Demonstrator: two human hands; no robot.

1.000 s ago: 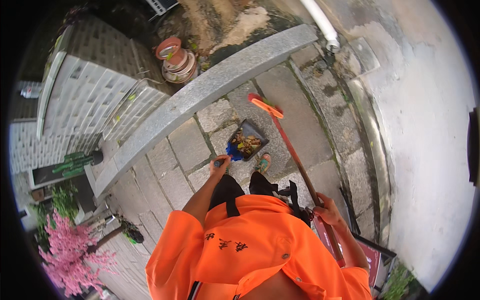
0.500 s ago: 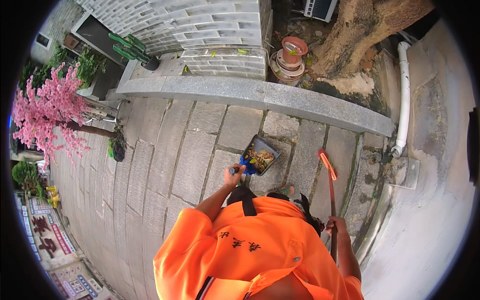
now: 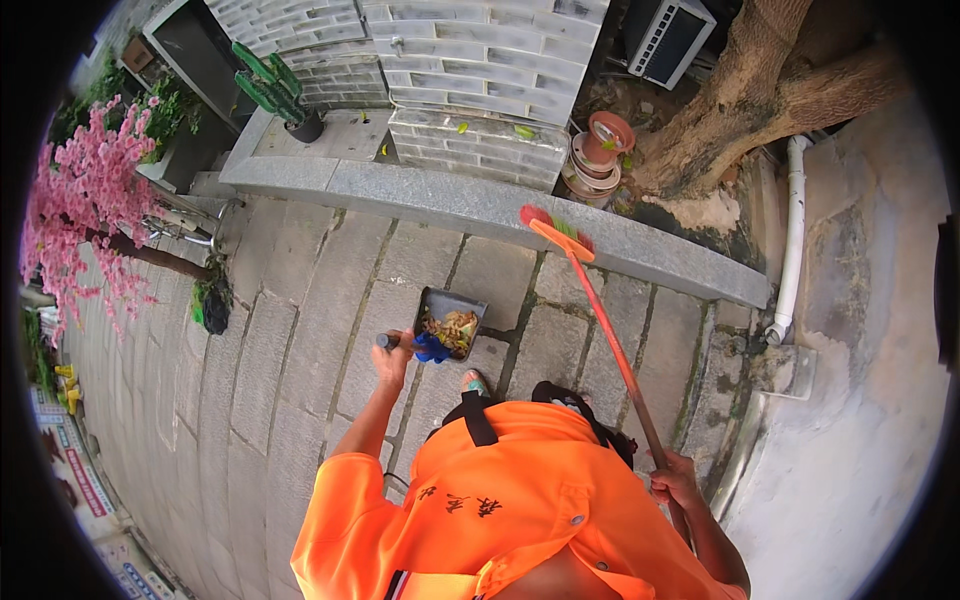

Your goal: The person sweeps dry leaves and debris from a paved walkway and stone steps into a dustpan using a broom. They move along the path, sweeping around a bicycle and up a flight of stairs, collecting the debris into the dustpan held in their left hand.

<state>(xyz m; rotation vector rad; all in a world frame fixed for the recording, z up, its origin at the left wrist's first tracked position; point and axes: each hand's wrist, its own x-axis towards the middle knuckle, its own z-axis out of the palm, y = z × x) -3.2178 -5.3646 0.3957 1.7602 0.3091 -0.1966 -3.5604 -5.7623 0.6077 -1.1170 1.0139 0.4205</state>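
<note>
My left hand (image 3: 395,360) is closed round the dark upright handle of a dustpan (image 3: 475,301). A blue cloth or bag (image 3: 431,348) is bunched at the foot of that handle. Dry leaves and litter (image 3: 456,332) lie in the black pan. In my right hand (image 3: 676,480) is the long red shaft of a broom (image 3: 612,340), gripped near its lower end in the picture. The broom's orange head with red and green bristles (image 3: 560,231) reaches ahead to the grey stone kerb, well to the right of the dustpan.
A low stone kerb (image 3: 430,193) crosses ahead, with stacked clay pots (image 3: 607,140) and a tree trunk (image 3: 735,110) beyond it. A white wall with a drainpipe (image 3: 793,240) stands at the right. At the left are a pink blossom tree (image 3: 95,205) and a potted cactus (image 3: 270,85).
The broom head has swung forward and left, from the paving on the right to the kerb. My left hand and the dustpan have shifted left. My foot placement has changed.
</note>
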